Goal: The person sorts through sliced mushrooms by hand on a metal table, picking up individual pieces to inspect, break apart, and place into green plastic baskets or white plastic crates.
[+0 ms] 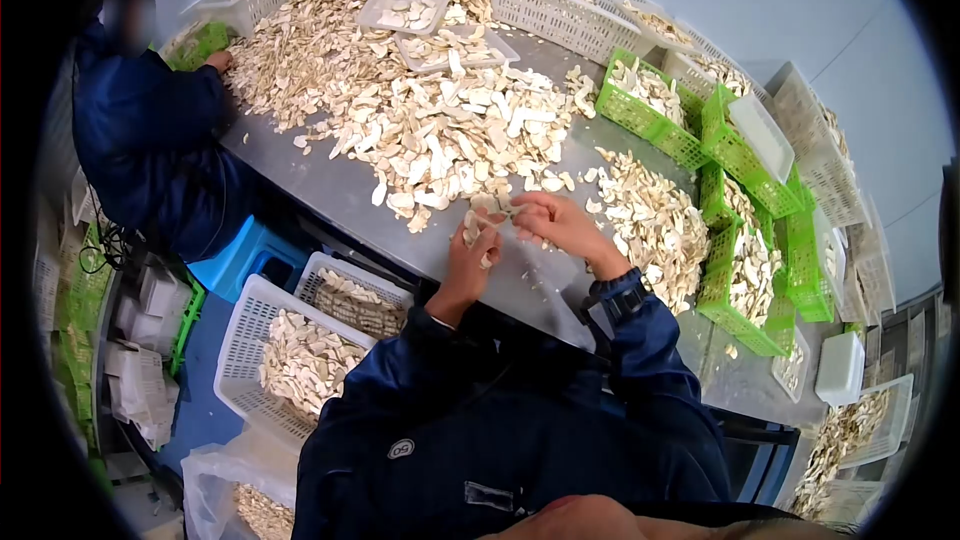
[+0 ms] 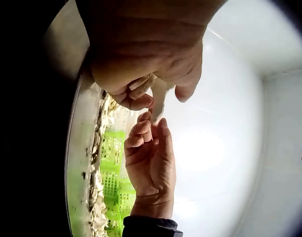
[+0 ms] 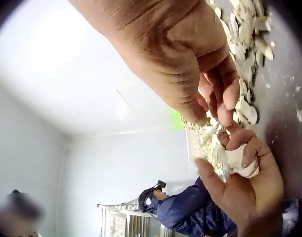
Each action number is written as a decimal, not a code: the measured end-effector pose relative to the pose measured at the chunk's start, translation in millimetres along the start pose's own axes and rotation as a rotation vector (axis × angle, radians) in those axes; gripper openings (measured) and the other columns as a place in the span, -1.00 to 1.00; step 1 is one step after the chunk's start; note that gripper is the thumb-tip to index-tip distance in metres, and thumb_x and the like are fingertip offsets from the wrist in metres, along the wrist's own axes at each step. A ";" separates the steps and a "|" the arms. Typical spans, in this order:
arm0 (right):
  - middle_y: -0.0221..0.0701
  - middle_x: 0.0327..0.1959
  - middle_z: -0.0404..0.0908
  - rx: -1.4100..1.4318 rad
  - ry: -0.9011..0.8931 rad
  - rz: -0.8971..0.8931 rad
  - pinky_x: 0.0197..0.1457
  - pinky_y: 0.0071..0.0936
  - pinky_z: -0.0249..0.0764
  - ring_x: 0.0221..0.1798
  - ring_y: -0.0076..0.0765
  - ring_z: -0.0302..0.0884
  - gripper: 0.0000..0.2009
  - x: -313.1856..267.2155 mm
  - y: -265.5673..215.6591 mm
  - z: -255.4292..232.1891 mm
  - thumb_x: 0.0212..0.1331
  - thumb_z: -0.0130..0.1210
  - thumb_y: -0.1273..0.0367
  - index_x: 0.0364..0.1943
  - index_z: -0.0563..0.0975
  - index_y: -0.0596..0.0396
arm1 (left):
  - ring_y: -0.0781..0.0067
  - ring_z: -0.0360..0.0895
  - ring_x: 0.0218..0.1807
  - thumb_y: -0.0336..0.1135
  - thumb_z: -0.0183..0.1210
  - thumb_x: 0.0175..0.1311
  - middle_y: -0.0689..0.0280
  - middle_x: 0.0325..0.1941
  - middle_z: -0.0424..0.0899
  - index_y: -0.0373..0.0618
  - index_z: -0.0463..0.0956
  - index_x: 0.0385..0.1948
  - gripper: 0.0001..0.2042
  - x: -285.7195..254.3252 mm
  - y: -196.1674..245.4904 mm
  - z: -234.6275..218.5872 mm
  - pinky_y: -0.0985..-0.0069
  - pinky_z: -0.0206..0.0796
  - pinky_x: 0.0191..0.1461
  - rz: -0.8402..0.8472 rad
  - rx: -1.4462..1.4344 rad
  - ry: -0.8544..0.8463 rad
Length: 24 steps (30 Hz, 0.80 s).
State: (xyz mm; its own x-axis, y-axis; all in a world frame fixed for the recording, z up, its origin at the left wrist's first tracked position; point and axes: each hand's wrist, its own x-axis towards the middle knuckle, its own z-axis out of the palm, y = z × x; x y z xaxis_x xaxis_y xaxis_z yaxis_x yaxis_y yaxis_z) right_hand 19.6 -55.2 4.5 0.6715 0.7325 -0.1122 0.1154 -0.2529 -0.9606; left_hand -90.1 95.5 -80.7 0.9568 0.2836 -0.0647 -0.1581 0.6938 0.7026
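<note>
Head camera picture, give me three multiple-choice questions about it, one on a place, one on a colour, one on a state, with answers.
1. Where is the big heap of pale slices?
A. on the steel table
B. on the floor
C. in a sack

2. What colour are the small baskets at the right?
A. red
B. green
C. black

3. What is the left hand doing?
A. hanging idle
B. gripping slices
C. resting flat

Answers: 1 A, the heap spreads over the tabletop. 2 B, bright green mesh shows. 3 B, its fingers curl round pale pieces beside the right hand.
</note>
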 end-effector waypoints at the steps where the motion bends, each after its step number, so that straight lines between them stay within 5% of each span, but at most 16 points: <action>1: -0.49 -0.46 0.61 -0.128 0.043 -0.031 -0.38 -0.60 0.45 -0.43 -0.63 0.55 -0.67 6.3 -4.1 2.8 0.26 0.16 0.37 0.08 0.50 0.17 | 0.67 0.29 -0.47 -0.37 0.11 0.37 0.38 -0.36 0.46 -0.12 0.40 -0.01 -0.79 -2.7 2.3 1.5 0.68 0.11 -0.45 -0.023 -0.012 0.028; 3: -0.44 -0.54 0.59 -0.446 0.179 -0.098 -0.41 -0.51 0.43 -0.48 -0.54 0.55 -0.82 22.7 2.5 9.3 0.21 0.20 0.33 -0.20 0.60 0.13 | 0.65 0.29 -0.45 -0.35 0.08 0.39 0.37 -0.35 0.44 -0.09 0.39 0.02 -0.77 -3.6 2.0 -3.9 0.67 0.12 -0.43 -0.053 -0.097 0.009; 6: -0.33 -0.55 0.58 -0.762 0.208 -0.147 -0.40 -0.40 0.44 -0.50 -0.34 0.56 -0.81 43.2 14.9 23.5 0.13 0.25 0.28 -0.37 0.58 0.10 | 0.58 0.30 -0.42 -0.31 0.02 0.40 0.35 -0.38 0.43 -0.05 0.39 0.03 -0.77 -2.2 -0.1 -26.2 0.61 0.14 -0.41 -0.064 -0.293 -0.077; 7: -0.24 -0.52 0.59 -0.831 0.276 -0.215 -0.36 -0.28 0.47 -0.44 -0.13 0.58 -0.72 45.5 19.3 32.1 0.03 0.29 0.16 -0.46 0.57 0.08 | 0.56 0.30 -0.41 -0.30 0.00 0.41 0.34 -0.38 0.43 -0.04 0.40 0.03 -0.77 -5.2 2.4 -27.7 0.59 0.16 -0.40 -0.068 -0.346 -0.065; 9: -0.20 -0.48 0.61 -0.925 0.226 -0.157 -0.32 -0.19 0.50 -0.38 -0.02 0.61 -0.66 48.1 19.6 39.7 -0.02 0.29 0.08 -0.42 0.59 0.08 | 0.45 0.36 -0.34 -0.27 -0.05 0.42 0.32 -0.36 0.45 -0.02 0.40 0.05 -0.76 -6.1 7.5 -31.4 0.46 0.24 -0.30 -0.054 -0.461 -0.143; 11: -0.17 -0.45 0.63 -0.993 0.230 -0.120 -0.29 -0.15 0.51 -0.33 0.04 0.63 -0.60 43.7 14.1 45.8 -0.09 0.29 0.00 -0.44 0.61 0.07 | 0.39 0.44 -0.26 -0.25 -0.04 0.42 0.29 -0.29 0.53 -0.01 0.40 0.06 -0.75 -7.7 7.0 -32.3 0.38 0.31 -0.15 -0.097 -0.478 -0.046; 14: -0.17 -0.47 0.63 -0.985 0.316 -0.129 -0.29 -0.12 0.50 -0.33 0.08 0.61 -0.62 42.9 33.0 36.4 -0.06 0.27 0.03 -0.47 0.59 0.09 | 0.27 0.51 -0.04 -0.24 -0.03 0.42 0.21 -0.07 0.59 0.00 0.39 0.08 -0.74 -6.8 7.3 -33.9 0.21 0.35 0.11 -0.158 -0.518 0.003; 18: -0.26 -0.56 0.58 -0.782 0.216 -0.017 -0.37 -0.24 0.44 -0.47 -0.10 0.55 -0.69 31.5 29.8 4.4 0.01 0.23 0.13 -0.44 0.58 0.10 | 0.15 0.45 0.26 -0.28 0.00 0.42 0.11 0.26 0.48 0.02 0.34 0.14 -0.70 -4.3 6.5 -28.9 0.01 0.25 0.36 -0.141 -0.463 -0.025; 21: -0.39 -0.63 0.49 -0.416 0.074 0.032 -0.43 -0.42 0.37 -0.56 -0.36 0.42 -0.75 22.6 19.6 -6.1 0.09 0.22 0.20 -0.39 0.57 0.12 | 0.13 0.37 0.34 -0.34 0.04 0.42 0.09 0.35 0.37 0.04 0.27 0.22 -0.64 -2.6 6.7 -26.1 -0.03 0.24 0.36 -0.131 -0.459 -0.083; 24: -0.35 -0.60 0.54 -0.162 -0.122 0.102 -0.41 -0.38 0.40 -0.55 -0.25 0.47 -0.74 28.8 6.9 -1.8 0.09 0.22 0.20 -0.35 0.57 0.13 | 0.18 0.40 0.30 -0.40 0.05 0.42 0.10 0.32 0.39 0.09 0.20 0.28 -0.57 -0.3 2.9 -28.5 -0.01 0.26 0.35 -0.143 -0.457 -0.121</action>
State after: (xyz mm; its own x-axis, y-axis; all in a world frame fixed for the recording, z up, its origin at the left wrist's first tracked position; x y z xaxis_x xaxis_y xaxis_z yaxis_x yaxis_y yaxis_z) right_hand 41.0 -37.0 -4.9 0.5934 0.7663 -0.2462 0.1738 -0.4206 -0.8904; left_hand -97.8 116.3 -98.8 0.9939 0.1039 -0.0358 -0.0879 0.9472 0.3084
